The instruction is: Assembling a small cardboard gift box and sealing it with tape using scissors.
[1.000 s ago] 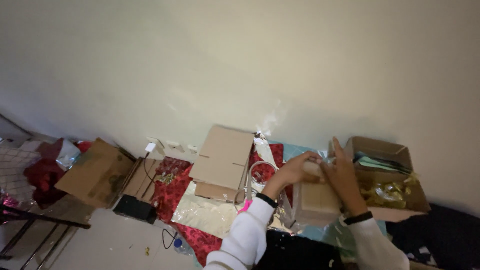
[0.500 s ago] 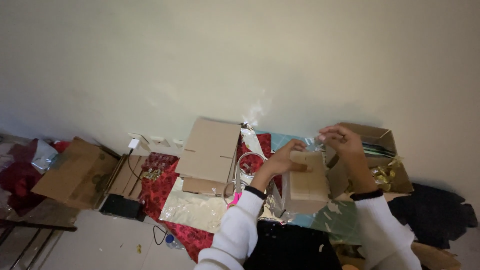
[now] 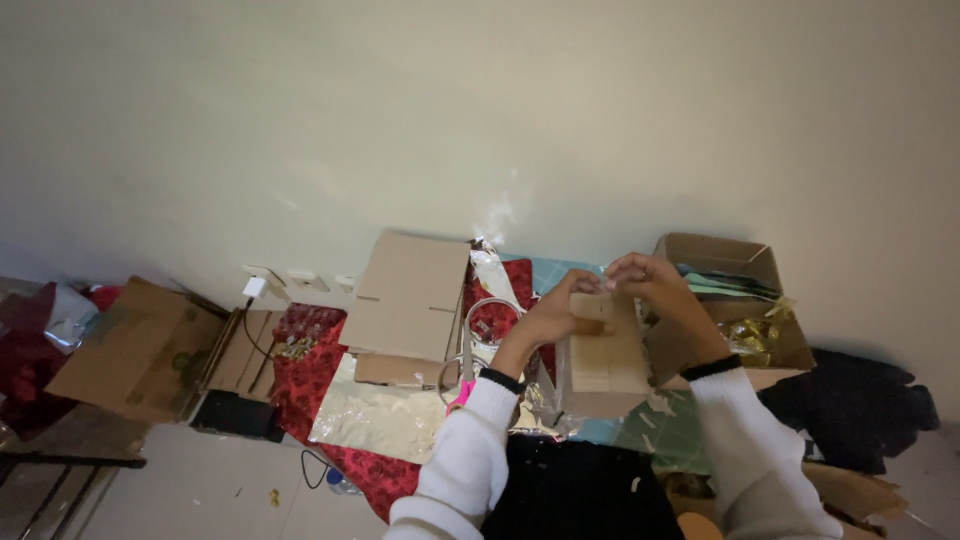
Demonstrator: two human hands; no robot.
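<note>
A small brown cardboard box (image 3: 604, 366) stands upright in front of me on crinkled silver foil. My left hand (image 3: 553, 310) grips its top left edge, wrist in a white sleeve with a black cuff. My right hand (image 3: 652, 285) pinches something small and clear, like a bit of tape or film, at the box's top far edge. Both hands touch the box.
A flat folded cardboard sheet (image 3: 410, 297) leans by the wall over red patterned paper (image 3: 310, 360). An open carton (image 3: 735, 300) with gold foil sits at right. Pink-handled scissors (image 3: 461, 394), a silver sheet (image 3: 385, 422), flattened cartons (image 3: 135, 345) and dark cloth (image 3: 850, 405) lie around.
The view shifted so the scene sits further left and lower. Both hands have come together at the box's top, the right one dropping onto its far edge.
</note>
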